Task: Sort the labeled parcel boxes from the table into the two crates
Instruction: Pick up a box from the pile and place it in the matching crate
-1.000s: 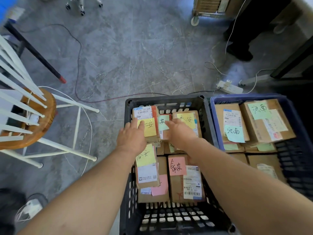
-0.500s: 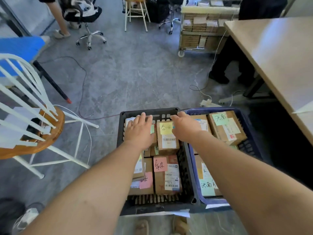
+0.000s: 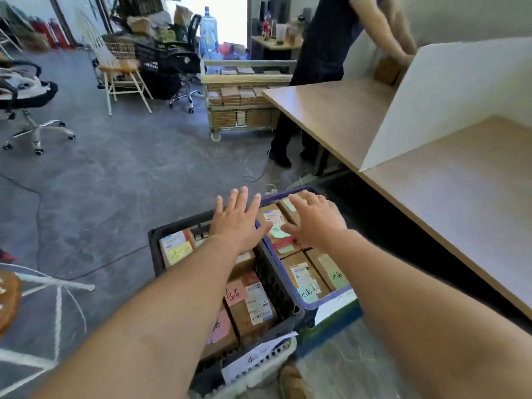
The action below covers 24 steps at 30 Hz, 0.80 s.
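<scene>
head | left hand [image 3: 234,224] flat, fingers spread, holding nothing, above black crate's [image 3: 155,249] far edge | right hand [image 3: 315,224] flat, fingers spread, over boxes [image 3: 253,303] at blue crate's [image 3: 325,302] far end, contact unclear | boxes fill both crates | table [image 3: 431,203] beside blue crate

Forearms [image 3: 161,312], left hand [image 3: 236,226] and right hand [image 3: 316,224] are all bare.
</scene>
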### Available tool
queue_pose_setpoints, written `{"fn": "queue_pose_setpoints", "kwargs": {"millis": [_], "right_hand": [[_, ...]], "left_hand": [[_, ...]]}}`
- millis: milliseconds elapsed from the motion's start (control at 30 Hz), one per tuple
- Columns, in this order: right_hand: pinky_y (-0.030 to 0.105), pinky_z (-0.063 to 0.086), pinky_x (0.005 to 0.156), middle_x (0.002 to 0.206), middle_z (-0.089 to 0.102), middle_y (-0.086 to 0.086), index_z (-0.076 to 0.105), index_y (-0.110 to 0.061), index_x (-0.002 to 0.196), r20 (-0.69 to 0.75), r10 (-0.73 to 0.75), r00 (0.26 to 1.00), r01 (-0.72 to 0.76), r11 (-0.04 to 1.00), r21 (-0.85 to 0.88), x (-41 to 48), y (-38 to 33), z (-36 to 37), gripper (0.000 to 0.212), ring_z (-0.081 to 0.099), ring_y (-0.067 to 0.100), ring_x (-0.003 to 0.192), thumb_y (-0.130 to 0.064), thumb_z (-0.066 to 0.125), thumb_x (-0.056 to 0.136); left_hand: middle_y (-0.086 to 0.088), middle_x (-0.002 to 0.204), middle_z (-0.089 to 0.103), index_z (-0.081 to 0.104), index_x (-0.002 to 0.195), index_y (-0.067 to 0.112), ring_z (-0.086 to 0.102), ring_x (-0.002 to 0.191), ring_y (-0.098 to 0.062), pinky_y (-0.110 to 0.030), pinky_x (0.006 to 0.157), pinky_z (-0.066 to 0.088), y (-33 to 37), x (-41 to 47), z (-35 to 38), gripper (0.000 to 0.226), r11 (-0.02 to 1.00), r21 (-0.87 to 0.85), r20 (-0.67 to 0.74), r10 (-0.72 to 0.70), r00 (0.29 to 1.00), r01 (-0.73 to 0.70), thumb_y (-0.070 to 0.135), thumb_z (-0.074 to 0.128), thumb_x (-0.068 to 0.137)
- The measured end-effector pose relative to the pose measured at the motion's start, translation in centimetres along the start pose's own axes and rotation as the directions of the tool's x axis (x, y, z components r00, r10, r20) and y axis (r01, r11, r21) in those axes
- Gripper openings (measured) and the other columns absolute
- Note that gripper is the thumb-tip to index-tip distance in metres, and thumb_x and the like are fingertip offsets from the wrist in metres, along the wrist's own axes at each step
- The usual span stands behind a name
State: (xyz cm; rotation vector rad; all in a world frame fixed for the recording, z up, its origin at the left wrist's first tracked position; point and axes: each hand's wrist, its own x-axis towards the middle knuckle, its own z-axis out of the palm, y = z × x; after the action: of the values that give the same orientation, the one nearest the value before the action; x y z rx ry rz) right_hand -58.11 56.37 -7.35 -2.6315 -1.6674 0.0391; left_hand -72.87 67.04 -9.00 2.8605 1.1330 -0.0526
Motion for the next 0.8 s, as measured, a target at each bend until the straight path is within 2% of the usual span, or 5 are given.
{"fn": "queue_pose_setpoints", "kwargs": {"millis": [200, 433, 667, 800], "right_hand": [[0.047, 0.015, 0.115, 0.159, 0.016, 0.007, 0.017, -0.03, 0.151, -0.002, 0.224, 0.975, -0.224, 0.974, -0.035, -7.5, 4.0, -2.0, 0.082, 0.016, 0.028, 0.144, -0.07, 0.043, 0.085], [0.048, 0.016, 0.115, 0.159, 0.016, 0.008, 0.015, -0.03, 0.152, -0.055, 0.439, 0.897, -0.441, 0.897, -0.026, -16.6, 10.3, -4.3, 0.079, 0.017, 0.03, 0.144, -0.068, 0.042, 0.088], [0.046, 0.018, 0.115, 0.159, 0.017, 0.007, 0.019, -0.029, 0.151, -0.103, 0.571, 0.814, -0.573, 0.819, 0.012, -25.1, 17.7, -5.9, 0.078, 0.019, 0.029, 0.144, -0.067, 0.043, 0.088], [0.046, 0.018, 0.114, 0.159, 0.017, 0.007, 0.018, -0.029, 0.151, -0.109, 0.635, 0.765, -0.634, 0.772, 0.041, -31.0, 22.4, -6.3, 0.078, 0.018, 0.029, 0.144, -0.067, 0.043, 0.088]], "left_hand": [[-0.007, 0.161, -0.011, -0.003, 0.154, 0.026, -0.012, 0.148, -0.025, -0.05, 0.115, -0.009, 6.2, -1.0, -0.6, 0.077, 0.979, 0.014, -0.017, 0.201, 0.979, -0.201, 0.068, 0.019, 0.093], [-0.008, 0.162, -0.01, -0.007, 0.153, 0.027, -0.011, 0.148, -0.026, -0.052, 0.116, -0.006, 16.1, -2.8, -1.1, 0.076, 0.898, 0.078, -0.046, 0.437, 0.898, -0.433, 0.069, 0.012, 0.092], [-0.008, 0.161, -0.014, -0.009, 0.153, 0.028, -0.015, 0.147, -0.025, -0.049, 0.116, -0.007, 27.1, -5.5, -2.6, 0.076, 0.809, 0.068, -0.043, 0.588, 0.808, -0.584, 0.069, 0.013, 0.093], [-0.01, 0.161, -0.014, -0.007, 0.153, 0.027, -0.014, 0.147, -0.025, -0.046, 0.119, -0.003, 34.5, -7.9, -2.8, 0.076, 0.766, 0.063, -0.021, 0.642, 0.767, -0.639, 0.068, 0.015, 0.094]]}}
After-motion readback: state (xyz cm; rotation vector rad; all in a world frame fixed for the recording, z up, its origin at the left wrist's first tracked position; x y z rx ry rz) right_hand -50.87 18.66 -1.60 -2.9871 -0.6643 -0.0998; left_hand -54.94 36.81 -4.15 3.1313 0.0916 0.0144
